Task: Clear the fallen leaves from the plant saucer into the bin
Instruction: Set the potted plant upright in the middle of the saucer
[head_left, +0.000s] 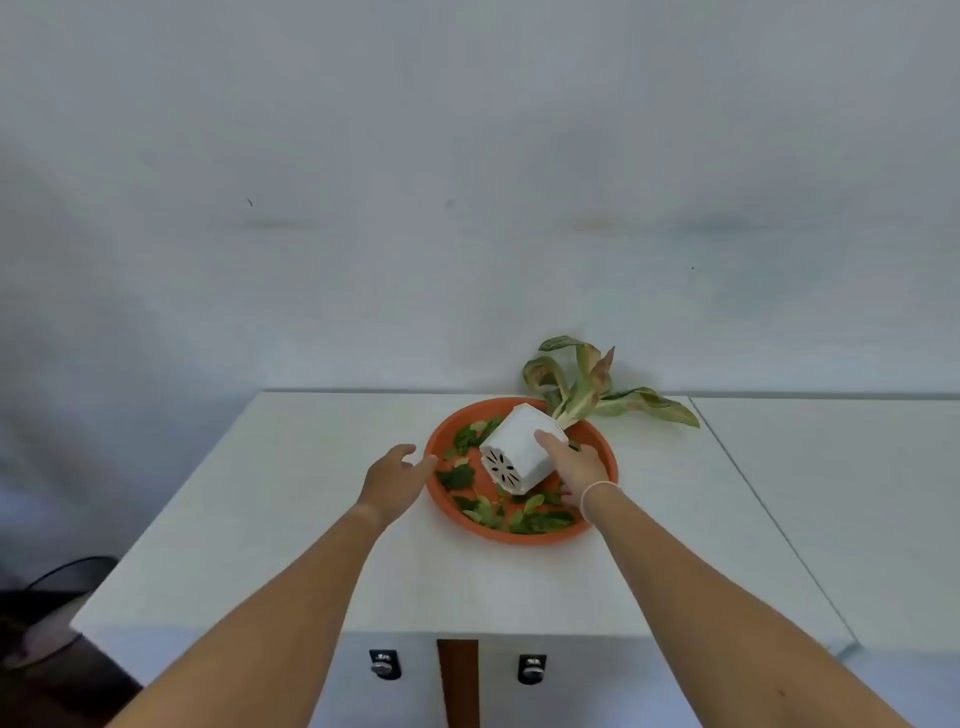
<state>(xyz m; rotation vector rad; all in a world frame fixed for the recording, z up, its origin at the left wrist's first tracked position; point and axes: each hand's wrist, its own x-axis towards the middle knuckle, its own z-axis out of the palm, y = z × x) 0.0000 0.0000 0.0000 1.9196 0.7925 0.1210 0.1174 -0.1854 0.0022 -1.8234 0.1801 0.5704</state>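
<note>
Head view looks down on one white cabinet top (270, 519) set against a pale wall. One orange plant saucer (605, 457) sits toward the back of it, at about 12 o'clock from the person. One white pot (514, 441) lies tipped over inside the saucer, its slotted base turned toward 7 o'clock and its mouth toward 1 o'clock. One plant (587, 389) with roughly five long, drooping green-and-pink leaves spills from the pot's mouth over the saucer's far rim.

Fallen leaves (540, 519) lie scattered on the saucer floor in about a dozen small green pieces: a cluster at 10 o'clock, one dark piece at 8 o'clock, and a denser band from 6 to 5 o'clock. An exact count is not possible, as several overlap.

Two bare hands are in view. The left hand (392, 480) rests open on the cabinet top, fingers spread, their tips touching the saucer's rim at 9 o'clock and gripping nothing. The right hand (574, 462), with one pale band at the wrist, lies against the pot's side at 3 o'clock, fingers wrapped on its wall.

One dark mesh bin (57, 582) shows partly at the lower left, at 8 o'clock, below the cabinet top. Two keyed locks (385, 664) sit on the cabinet front.
</note>
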